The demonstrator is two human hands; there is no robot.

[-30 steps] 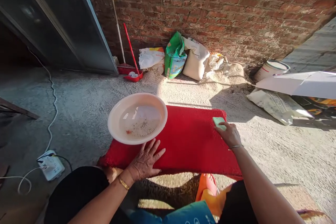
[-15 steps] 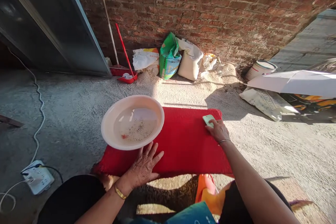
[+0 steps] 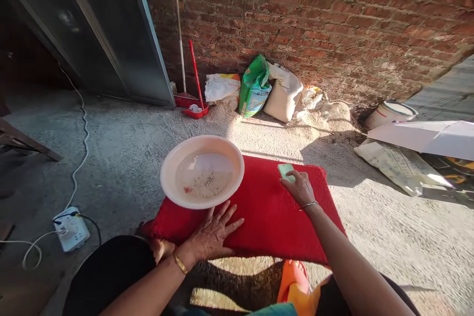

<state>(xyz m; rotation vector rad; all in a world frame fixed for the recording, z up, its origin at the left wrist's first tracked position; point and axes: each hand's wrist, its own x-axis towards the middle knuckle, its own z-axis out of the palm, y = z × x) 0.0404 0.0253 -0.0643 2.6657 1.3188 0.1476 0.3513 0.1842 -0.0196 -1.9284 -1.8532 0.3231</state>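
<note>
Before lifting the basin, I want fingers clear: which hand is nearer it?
Left: the left hand is by the basin, on its near side; the right hand is farther off rightward.

Open lane: middle of rectangular red-cloth-covered bench top (image 3: pixel 268 229), between left hand (image 3: pixel 215 234) and right hand (image 3: pixel 301 190). Far left blocked by round pale-pink plastic basin (image 3: pixel 172 175); flat pale-green rectangular slab (image 3: pixel 285 170), gripped by right hand, obstructs far edge

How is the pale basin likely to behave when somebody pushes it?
The basin is probably rather heavy, as it holds water. That water would likely slosh under a sudden push. The basin seems to reach past the left edge of the red cover, so a push leftward might tip it.
</note>
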